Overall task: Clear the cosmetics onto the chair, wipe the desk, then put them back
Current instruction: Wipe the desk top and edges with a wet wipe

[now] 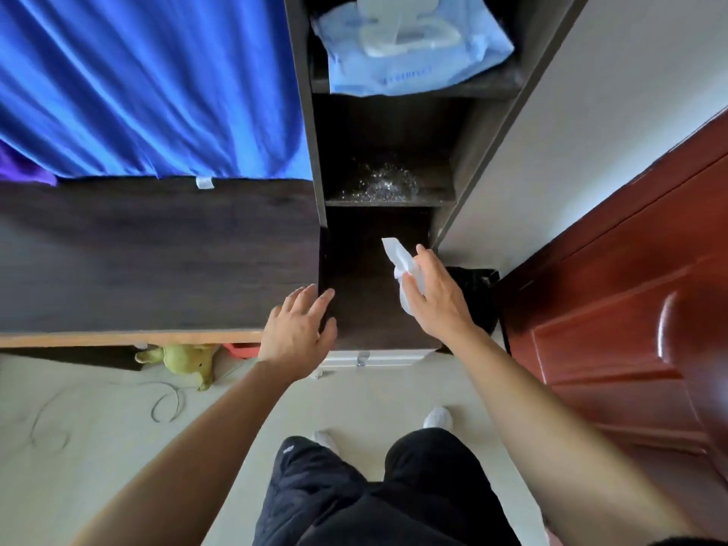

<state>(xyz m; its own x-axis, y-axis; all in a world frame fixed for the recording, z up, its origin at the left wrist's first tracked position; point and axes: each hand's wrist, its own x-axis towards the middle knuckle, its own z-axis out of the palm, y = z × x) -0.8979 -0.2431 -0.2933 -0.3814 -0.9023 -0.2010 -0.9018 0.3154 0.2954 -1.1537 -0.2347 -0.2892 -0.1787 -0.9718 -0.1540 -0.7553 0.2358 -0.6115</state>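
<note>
Wipes pack (413,53) on upper shelf (488,86), bin (478,293) right of desk (157,262), toy (185,360) beneath

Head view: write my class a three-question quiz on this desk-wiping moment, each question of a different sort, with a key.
1. True or false: the right hand holds a white wipe.
2. The pack of wipes lies on: A) an upper shelf, B) the floor, C) the chair.
3. Fill in: the left hand is ___ (open or shut).
Key: 1 true; 2 A; 3 open.
</note>
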